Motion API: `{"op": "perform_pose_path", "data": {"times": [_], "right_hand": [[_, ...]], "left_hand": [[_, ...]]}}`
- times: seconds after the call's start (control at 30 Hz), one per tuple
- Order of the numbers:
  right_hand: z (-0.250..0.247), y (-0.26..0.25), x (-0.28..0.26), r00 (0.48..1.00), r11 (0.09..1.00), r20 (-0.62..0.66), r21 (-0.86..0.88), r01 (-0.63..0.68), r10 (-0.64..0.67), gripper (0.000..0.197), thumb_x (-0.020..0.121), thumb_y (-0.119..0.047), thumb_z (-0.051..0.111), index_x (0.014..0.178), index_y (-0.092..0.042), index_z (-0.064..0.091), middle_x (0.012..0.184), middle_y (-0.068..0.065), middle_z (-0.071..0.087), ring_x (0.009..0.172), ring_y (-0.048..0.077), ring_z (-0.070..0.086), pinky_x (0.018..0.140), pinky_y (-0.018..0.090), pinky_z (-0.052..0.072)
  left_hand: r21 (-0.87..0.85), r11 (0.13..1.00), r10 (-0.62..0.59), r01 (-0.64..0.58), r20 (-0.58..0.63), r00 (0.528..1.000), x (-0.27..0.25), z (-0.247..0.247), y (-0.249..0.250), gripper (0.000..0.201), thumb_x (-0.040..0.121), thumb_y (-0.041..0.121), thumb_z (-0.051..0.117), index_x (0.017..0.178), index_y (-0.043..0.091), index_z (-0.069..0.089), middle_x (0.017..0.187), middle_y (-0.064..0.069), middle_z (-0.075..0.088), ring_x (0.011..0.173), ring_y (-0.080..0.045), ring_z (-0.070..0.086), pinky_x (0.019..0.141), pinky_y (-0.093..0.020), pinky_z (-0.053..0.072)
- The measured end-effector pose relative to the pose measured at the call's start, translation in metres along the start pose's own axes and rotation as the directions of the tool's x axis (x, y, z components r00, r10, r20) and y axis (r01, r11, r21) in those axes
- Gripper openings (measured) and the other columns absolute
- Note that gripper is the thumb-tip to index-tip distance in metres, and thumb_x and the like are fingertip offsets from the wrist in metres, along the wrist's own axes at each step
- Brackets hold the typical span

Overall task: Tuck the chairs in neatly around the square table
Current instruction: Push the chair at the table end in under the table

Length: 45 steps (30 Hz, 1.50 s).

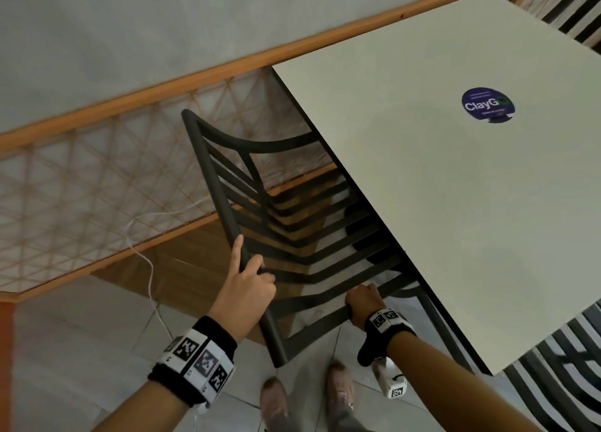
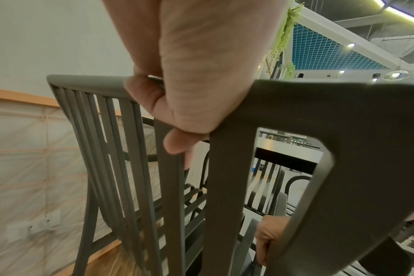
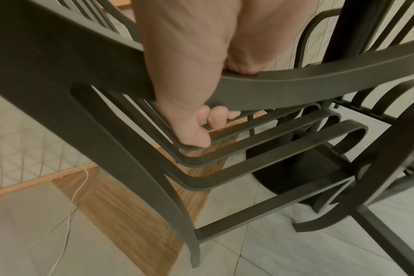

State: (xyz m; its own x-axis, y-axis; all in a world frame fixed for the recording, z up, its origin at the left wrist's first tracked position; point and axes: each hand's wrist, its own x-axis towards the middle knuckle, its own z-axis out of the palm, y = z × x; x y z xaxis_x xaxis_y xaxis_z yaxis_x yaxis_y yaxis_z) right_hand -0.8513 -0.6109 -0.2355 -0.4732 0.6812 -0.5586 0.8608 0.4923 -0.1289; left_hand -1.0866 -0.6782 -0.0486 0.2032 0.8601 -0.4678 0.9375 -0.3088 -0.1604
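The light around my fingers (image 2: 175, 143) is dim, warm and even, with only soft shadow beneath the bench (image 1: 439, 187). Up and to the right of them, ceiling lamps (image 2: 395, 74) glare. Both wrist views bend strongly at their edges, and motion smears the chair (image 3: 284, 85) near my fingers.

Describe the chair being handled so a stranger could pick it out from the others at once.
Start at the square cream table with the round purple sticker. Along its left edge, beside the lattice wall panel, stands a dark slatted armchair, its seat partly under the tabletop. Unlike the other dark chairs, both hands grip it: left hand on the top rail, right hand on the armrest.
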Motion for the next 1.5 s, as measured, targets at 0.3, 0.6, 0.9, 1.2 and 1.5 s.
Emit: {"op": "perform_pose_path", "data": {"times": [0.3,0.6,0.9,1.2,1.5], "right_hand": [[-0.003,-0.003,0.01,1.0,1.0,-0.024,0.023,-0.003,0.004,0.014,0.089,-0.02,0.057,0.097,-0.014,0.067,0.103,0.006,0.07,0.102,0.026,0.062,0.102,0.039,0.036],[-0.002,-0.008,-0.034,0.986,0.985,-0.166,0.169,0.04,-0.011,0.051,0.085,-0.019,0.059,0.133,-0.015,0.046,0.138,0.01,0.05,0.13,0.029,0.042,0.112,0.041,0.027],[0.014,-0.002,-0.151,0.991,0.923,-0.109,0.383,-0.025,0.072,0.077,0.083,-0.008,0.057,0.149,-0.021,0.02,0.16,0.012,0.015,0.143,0.031,0.028,0.117,0.046,0.02],[0.047,0.102,-0.293,0.966,0.895,-0.054,0.391,-0.213,0.254,0.052,0.086,-0.024,0.057,0.135,-0.022,0.039,0.138,0.007,0.05,0.122,0.028,0.053,0.106,0.045,0.035],[0.005,0.264,-0.385,0.86,0.773,-0.094,0.497,-0.396,0.501,0.037,0.086,-0.031,0.059,0.122,-0.024,0.052,0.121,0.004,0.063,0.111,0.028,0.059,0.099,0.044,0.043]], "left_hand": [[0.003,0.999,-0.035,0.035,-0.05,0.998,0.007,0.002,-0.009,0.019,0.079,0.017,0.067,0.097,0.021,0.071,0.108,0.006,0.069,0.122,-0.026,0.043,0.114,-0.064,-0.006],[-0.06,0.995,-0.079,0.076,-0.037,0.996,-0.016,-0.007,0.014,0.039,0.083,0.006,0.059,0.12,0.018,0.057,0.138,0.0,0.047,0.139,-0.021,0.024,0.114,-0.057,-0.009],[-0.475,0.871,-0.191,0.123,-0.098,0.977,-0.068,0.004,0.074,0.058,0.075,-0.007,0.053,0.128,0.017,0.05,0.142,-0.001,0.045,0.143,-0.014,0.02,0.12,-0.044,0.016],[-0.736,0.671,-0.276,0.09,-0.135,0.952,-0.098,0.013,0.198,0.045,0.078,-0.002,0.059,0.114,0.025,0.059,0.128,-0.002,0.057,0.119,-0.019,0.051,0.104,-0.042,0.043],[-0.951,0.307,-0.318,-0.042,-0.144,0.937,-0.055,-0.049,0.339,0.038,0.078,-0.015,0.054,0.109,0.006,0.062,0.104,-0.008,0.067,0.098,-0.02,0.062,0.093,-0.031,0.047]]}}
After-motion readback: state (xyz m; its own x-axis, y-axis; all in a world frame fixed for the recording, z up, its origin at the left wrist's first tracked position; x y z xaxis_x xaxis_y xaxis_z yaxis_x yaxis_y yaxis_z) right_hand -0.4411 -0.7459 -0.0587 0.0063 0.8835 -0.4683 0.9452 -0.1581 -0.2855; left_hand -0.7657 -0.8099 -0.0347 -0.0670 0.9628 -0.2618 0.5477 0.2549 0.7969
